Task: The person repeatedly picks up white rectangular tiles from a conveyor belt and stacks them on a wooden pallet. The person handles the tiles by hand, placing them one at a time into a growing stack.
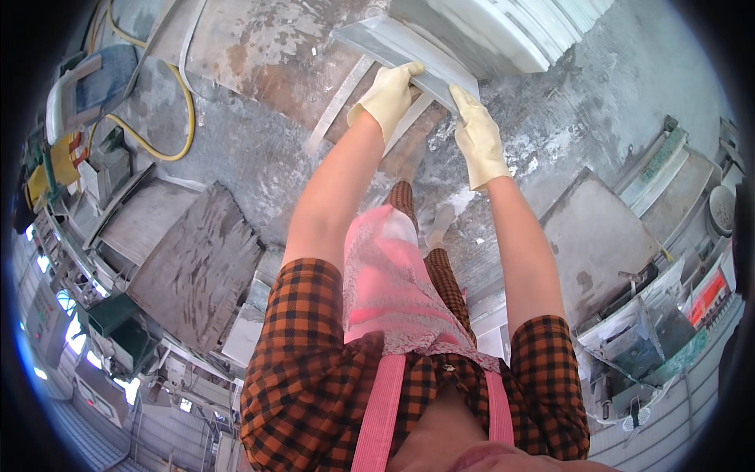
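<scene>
Both my hands wear pale yellow rubber gloves and reach forward over the floor. A thin, flat grey slab (429, 59), perhaps stone or tile, is tilted between them. My left hand (387, 96) closes on its near edge, with the thumb laid along the top. My right hand (477, 135) grips the slab by its right corner, the fingers stretched along the edge. Just beyond the slab, several white-and-grey slabs (503, 35) lean together in a row. Two pale strips lie on the floor beneath, the left strip (341, 101) showing more fully.
A yellow hose (191, 118) curls across the wet, stained floor (259, 149) at left, near a blue-grey tub (106, 77). Large flat boards stand on both sides, a brown-grey board (197, 263) on the left and a grey board (602, 244) on the right. Machinery lines the edges.
</scene>
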Tool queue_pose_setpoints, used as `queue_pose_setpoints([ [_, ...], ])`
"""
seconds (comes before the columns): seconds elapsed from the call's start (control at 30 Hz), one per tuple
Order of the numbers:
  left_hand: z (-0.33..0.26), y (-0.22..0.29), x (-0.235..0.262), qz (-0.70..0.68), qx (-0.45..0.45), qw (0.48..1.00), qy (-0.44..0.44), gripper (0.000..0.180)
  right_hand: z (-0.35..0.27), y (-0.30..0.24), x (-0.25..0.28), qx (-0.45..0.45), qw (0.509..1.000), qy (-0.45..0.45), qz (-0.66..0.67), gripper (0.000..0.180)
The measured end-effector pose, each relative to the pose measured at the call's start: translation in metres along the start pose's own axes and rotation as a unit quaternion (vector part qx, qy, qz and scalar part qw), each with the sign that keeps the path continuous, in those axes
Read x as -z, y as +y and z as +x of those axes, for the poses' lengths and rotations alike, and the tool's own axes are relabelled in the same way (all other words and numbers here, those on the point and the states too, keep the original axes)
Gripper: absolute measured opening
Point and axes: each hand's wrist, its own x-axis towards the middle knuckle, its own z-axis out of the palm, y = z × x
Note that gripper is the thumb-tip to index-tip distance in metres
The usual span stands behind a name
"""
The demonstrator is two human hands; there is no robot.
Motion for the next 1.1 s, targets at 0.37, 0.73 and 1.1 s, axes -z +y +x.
queue_pose_setpoints([
  [0.37, 0.027, 0.033, -0.032, -0.115, 0.154, 0.980, 0.053, 0.035, 0.027, 0.021, 0.023, -0.013, 0.998, -0.053, -0.010, 0.055],
  [0.73, 0.037, 0.081, -0.046, 0.115, 0.042, 0.983, -0.136, 0.070, -0.130, 0.118, 0.084, -0.227, 0.964, 0.094, 0.101, 0.050],
  [1.1, -0.359, -0.078, 0.234, 0.737, 0.263, 0.610, -0.126, 0.043, -0.392, 0.190, 0.069, -0.428, 0.886, -0.153, 0.090, 0.040],
])
